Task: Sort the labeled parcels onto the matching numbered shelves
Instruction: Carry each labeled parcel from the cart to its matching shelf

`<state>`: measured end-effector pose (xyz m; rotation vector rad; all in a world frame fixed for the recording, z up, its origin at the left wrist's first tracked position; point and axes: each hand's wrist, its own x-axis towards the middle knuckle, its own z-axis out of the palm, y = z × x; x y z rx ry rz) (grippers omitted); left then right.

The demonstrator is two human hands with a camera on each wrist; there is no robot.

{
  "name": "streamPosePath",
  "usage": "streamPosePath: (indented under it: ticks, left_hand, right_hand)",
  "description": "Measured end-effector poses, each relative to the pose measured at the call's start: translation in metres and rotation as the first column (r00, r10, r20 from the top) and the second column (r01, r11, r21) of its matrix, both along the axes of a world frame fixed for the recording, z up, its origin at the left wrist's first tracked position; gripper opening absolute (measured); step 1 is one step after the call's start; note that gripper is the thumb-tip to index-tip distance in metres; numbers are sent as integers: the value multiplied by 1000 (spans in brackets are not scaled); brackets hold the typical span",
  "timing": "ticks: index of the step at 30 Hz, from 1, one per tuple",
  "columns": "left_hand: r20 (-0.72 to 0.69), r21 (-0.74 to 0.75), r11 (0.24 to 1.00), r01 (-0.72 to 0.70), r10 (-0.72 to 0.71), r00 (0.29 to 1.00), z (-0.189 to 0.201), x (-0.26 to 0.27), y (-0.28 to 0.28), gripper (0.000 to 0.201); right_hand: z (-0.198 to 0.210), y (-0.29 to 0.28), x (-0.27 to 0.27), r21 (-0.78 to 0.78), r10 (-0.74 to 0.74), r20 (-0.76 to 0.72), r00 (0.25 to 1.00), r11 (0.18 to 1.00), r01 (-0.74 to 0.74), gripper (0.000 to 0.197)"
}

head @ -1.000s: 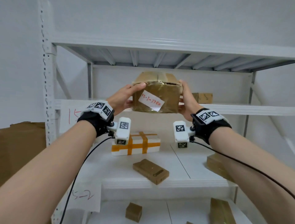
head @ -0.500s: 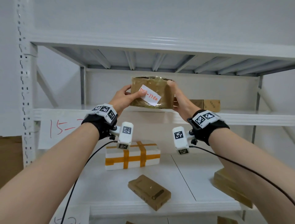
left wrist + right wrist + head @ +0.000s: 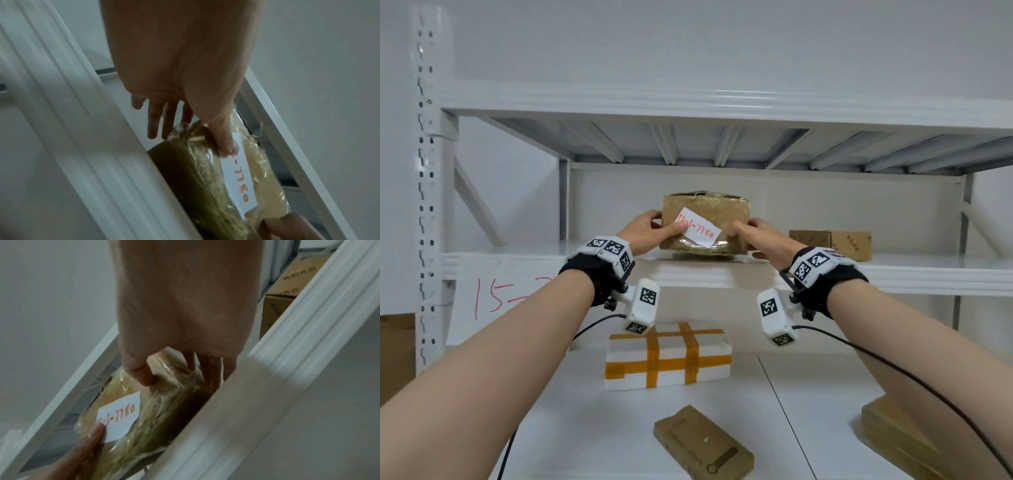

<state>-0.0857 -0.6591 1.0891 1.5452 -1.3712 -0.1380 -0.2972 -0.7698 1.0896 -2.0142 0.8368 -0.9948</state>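
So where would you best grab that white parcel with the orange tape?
Probably by the two short ends of the white parcel, one hand each side, coming from the front. It lies flat and wide on the lower shelf, both ends clear.

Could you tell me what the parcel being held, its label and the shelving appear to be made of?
The parcel looks like brown cardboard under glossy, wrinkled clear tape or film, which glints. Its label seems plain matte white paper with red handwriting. The shelf appears to be white-painted metal, judging by its folded edge and ribs.
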Motion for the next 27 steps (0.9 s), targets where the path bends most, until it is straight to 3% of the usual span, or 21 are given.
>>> streamPosePath:
  ticks: [5, 10, 15, 17, 19, 21, 24, 27]
  left_hand:
    - [14, 110, 990, -92, 91, 996, -4, 9, -22, 75]
    - [22, 134, 978, -158, 156, 987, -5, 10, -40, 68]
    - [5, 107, 980, -166, 166, 986, -7, 13, -45, 68]
    - [-14, 74, 987, -143, 145, 989, -9, 13, -45, 71]
    - [-51, 14, 993, -118, 119, 992, -12, 11, -43, 75]
    - [-65, -78, 988, -134, 129, 990, -16, 10, -39, 74]
    - [-76, -188, 966, -179, 168, 983, -24, 5, -31, 67]
    - [-108, -219, 956, -197, 177, 978, -31, -3, -22, 63]
  right_hand:
    - [-2, -28, 6, 26, -15, -34, 999, 1000, 16, 62]
    - [2, -43, 5, 34, 22, -123, 992, 999, -18, 31]
    - [-1, -44, 6, -61, -28, -162, 986, 998, 19, 24]
    - [-3, -40, 6, -56, -52, -135, 989, 997, 45, 41]
    - [-6, -35, 6, -47, -80, -99, 992, 996, 76, 87]
    - [-8, -31, 6, -56, -86, -61, 994, 995, 83, 116]
    - [-12, -27, 4, -60, -88, -25, 996, 994, 87, 123]
    - [-17, -16, -5, -37, -125, 19, 992, 991, 126, 111]
